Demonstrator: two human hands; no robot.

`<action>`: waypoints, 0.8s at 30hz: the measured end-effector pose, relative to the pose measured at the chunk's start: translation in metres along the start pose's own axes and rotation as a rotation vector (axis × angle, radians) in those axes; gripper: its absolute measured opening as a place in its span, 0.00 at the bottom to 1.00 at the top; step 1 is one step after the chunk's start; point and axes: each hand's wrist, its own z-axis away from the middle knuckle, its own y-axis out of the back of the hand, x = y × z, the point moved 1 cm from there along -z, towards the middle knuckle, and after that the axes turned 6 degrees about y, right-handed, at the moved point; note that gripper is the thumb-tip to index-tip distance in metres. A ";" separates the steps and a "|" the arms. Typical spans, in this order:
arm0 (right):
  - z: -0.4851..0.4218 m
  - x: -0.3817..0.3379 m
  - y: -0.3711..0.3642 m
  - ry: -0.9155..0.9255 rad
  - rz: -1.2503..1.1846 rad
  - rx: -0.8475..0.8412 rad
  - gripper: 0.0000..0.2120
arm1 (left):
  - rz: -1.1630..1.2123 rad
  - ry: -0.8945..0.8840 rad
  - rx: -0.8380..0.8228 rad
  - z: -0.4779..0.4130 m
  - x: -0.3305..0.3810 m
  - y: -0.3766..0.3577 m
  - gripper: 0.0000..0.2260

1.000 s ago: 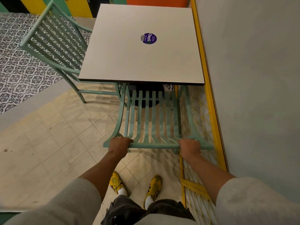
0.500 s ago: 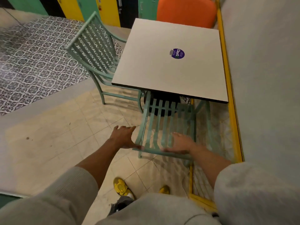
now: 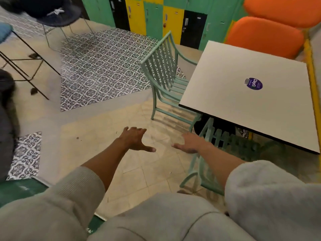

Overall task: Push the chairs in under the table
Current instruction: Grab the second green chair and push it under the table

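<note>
A square pale table [image 3: 243,105] with a purple sticker stands at the right. One mint-green slatted chair [image 3: 206,164] sits tucked under its near edge, partly hidden behind my right arm. A second mint-green chair [image 3: 163,66] stands at the table's left side, with its seat only partly under the top. My left hand [image 3: 135,140] hovers over the floor with its fingers spread, holding nothing. My right hand [image 3: 189,144] is also spread and empty, just left of the near chair's back.
Orange cushioned seating [image 3: 264,35] runs behind the table, along a yellow rail [image 3: 312,80]. Green, yellow and black lockers [image 3: 156,14] line the far wall. A patterned tile patch [image 3: 104,70] and black-legged stools [image 3: 26,66] lie to the left.
Both hands have let go of the near chair's back rail and opened. My view has swung left, toward the second chair.
</note>
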 end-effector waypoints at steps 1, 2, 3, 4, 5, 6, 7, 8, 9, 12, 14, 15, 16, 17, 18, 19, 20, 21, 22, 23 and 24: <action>-0.011 -0.010 0.007 -0.001 0.006 -0.009 0.51 | -0.002 0.007 -0.004 -0.006 -0.013 0.005 0.62; -0.019 -0.016 0.013 -0.005 0.009 -0.011 0.51 | -0.012 0.005 -0.007 -0.011 -0.020 0.009 0.62; -0.030 -0.023 0.020 -0.013 0.013 -0.007 0.51 | -0.017 0.005 -0.003 -0.019 -0.030 0.015 0.62; -0.042 -0.028 0.028 -0.017 0.024 -0.007 0.50 | -0.019 0.004 0.004 -0.028 -0.039 0.019 0.61; -0.052 -0.032 0.035 -0.016 0.041 -0.006 0.50 | -0.021 -0.002 0.012 -0.036 -0.046 0.023 0.60; -0.068 -0.038 0.042 -0.009 0.050 -0.006 0.50 | -0.016 -0.006 0.010 -0.048 -0.056 0.027 0.60; -0.082 -0.042 0.049 -0.003 0.053 -0.007 0.50 | -0.010 -0.007 0.004 -0.058 -0.064 0.029 0.59; -0.096 -0.047 0.054 0.003 0.055 -0.012 0.49 | -0.008 -0.002 -0.009 -0.069 -0.072 0.030 0.59; -0.111 -0.050 0.059 0.014 0.058 -0.017 0.48 | -0.004 0.010 -0.026 -0.080 -0.080 0.030 0.58; -0.160 -0.056 0.076 0.032 0.081 -0.033 0.45 | -0.030 0.066 -0.098 -0.115 -0.107 0.036 0.52; -0.189 -0.060 0.088 0.021 0.084 -0.069 0.44 | -0.044 0.090 -0.151 -0.137 -0.129 0.043 0.49; -0.202 -0.062 0.094 0.021 0.083 -0.089 0.44 | -0.053 0.099 -0.178 -0.147 -0.141 0.048 0.48; -0.220 -0.066 0.109 0.018 0.062 -0.107 0.44 | -0.056 0.110 -0.203 -0.160 -0.157 0.064 0.47; -0.229 -0.070 0.120 0.017 0.039 -0.126 0.43 | -0.060 0.116 -0.222 -0.167 -0.170 0.075 0.46; -0.245 -0.075 0.138 0.024 0.013 -0.119 0.42 | -0.047 0.128 -0.214 -0.179 -0.186 0.092 0.45; -0.261 -0.078 0.154 0.028 -0.002 -0.098 0.41 | -0.024 0.147 -0.178 -0.191 -0.202 0.107 0.44; -0.279 -0.083 0.174 0.020 0.004 -0.072 0.39 | 0.001 0.171 -0.112 -0.204 -0.217 0.126 0.43; -0.297 -0.087 0.196 0.009 0.017 -0.060 0.38 | 0.026 0.191 -0.053 -0.217 -0.232 0.141 0.42; -0.313 -0.090 0.217 -0.017 0.015 -0.038 0.38 | 0.038 0.204 -0.008 -0.227 -0.244 0.156 0.40; -0.325 -0.094 0.235 -0.040 -0.032 -0.017 0.37 | 0.053 0.218 0.003 -0.234 -0.255 0.167 0.38; -0.337 -0.097 0.248 -0.075 -0.092 0.028 0.37 | 0.075 0.219 0.034 -0.240 -0.265 0.173 0.37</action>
